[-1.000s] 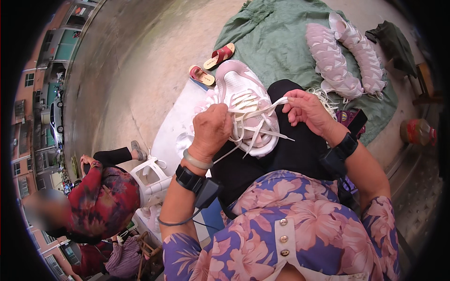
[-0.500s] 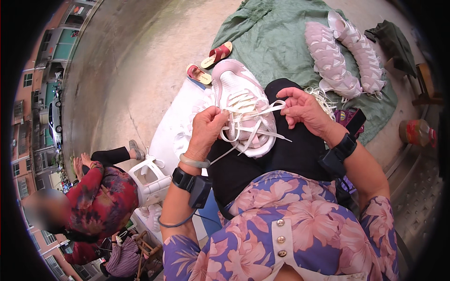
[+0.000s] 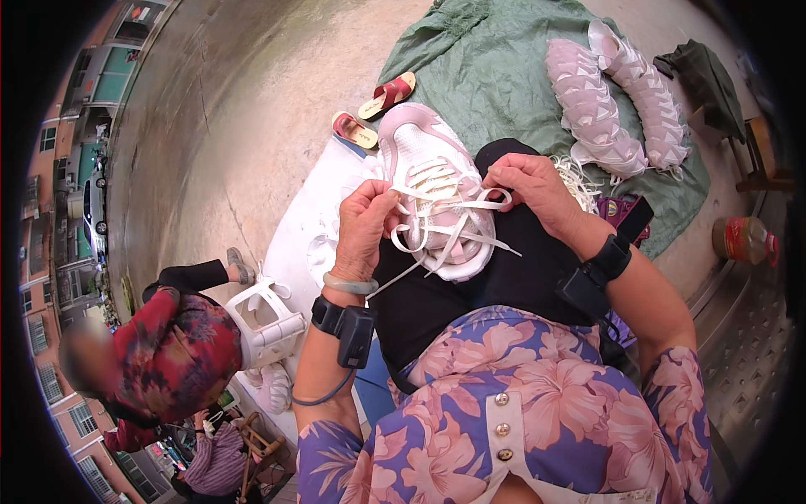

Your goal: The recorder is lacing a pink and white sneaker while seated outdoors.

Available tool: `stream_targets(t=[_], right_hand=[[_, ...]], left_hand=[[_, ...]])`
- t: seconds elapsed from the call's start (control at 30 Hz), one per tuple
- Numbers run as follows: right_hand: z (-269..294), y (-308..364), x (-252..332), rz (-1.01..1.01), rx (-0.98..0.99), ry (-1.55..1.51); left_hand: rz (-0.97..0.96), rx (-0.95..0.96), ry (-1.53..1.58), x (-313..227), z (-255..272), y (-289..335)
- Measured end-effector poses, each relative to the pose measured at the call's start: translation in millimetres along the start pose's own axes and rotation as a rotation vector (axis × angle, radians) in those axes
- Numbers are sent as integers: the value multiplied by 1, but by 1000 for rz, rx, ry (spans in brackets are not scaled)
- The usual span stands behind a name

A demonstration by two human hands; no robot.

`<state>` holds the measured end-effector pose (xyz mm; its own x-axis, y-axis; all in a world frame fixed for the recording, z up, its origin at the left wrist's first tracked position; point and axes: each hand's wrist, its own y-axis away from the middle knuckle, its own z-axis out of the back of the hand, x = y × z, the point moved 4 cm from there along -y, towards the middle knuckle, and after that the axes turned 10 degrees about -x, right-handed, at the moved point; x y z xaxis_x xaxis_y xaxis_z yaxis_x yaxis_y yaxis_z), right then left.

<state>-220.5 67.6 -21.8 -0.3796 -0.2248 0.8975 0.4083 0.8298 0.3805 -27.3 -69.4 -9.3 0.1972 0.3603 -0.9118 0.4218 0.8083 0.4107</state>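
A pink and white sneaker [image 3: 420, 139] lies across my black-trousered lap, toe pointing away from me. White shoelaces [image 3: 453, 220] cross its front, tied in a loose bow with loops on both sides and loose ends hanging over it. My left hand [image 3: 366, 220] is closed, thumb and fingers pinching the lace at the left of the bow. On the other side, my right hand [image 3: 537, 191] is closed too, fingertips pinching the right-hand loop. Both hands stand just off the shoe's sides.
Two rows of nested pink sneakers [image 3: 592, 109] lie on a green cloth [image 3: 495, 76]. Near my right knee is a bundle of white laces [image 3: 575, 181]. Red sandals [image 3: 388, 94] sit beyond the shoe. A plastic bottle [image 3: 743, 239] stands right; a person [image 3: 180, 353] sits left beside a white chair [image 3: 273, 328].
My right fingers have closed in on the right loop from a more spread pose. My left hand has shifted slightly left and up. The seated person at left has changed posture.
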Motion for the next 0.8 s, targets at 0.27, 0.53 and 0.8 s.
stream_targets(t=[0.27, 0.53, 0.8], right_hand=[[-16, -12, -2, 68, -16, 458], [-19, -18, 26, 687, -220, 996], [-2, -28, 15, 65, -83, 509]], left_hand=[[-12, 41, -58, 10, -1, 12], [-592, -136, -652, -16, 13, 6], [-324, -161, -430, -9, 27, 8]])
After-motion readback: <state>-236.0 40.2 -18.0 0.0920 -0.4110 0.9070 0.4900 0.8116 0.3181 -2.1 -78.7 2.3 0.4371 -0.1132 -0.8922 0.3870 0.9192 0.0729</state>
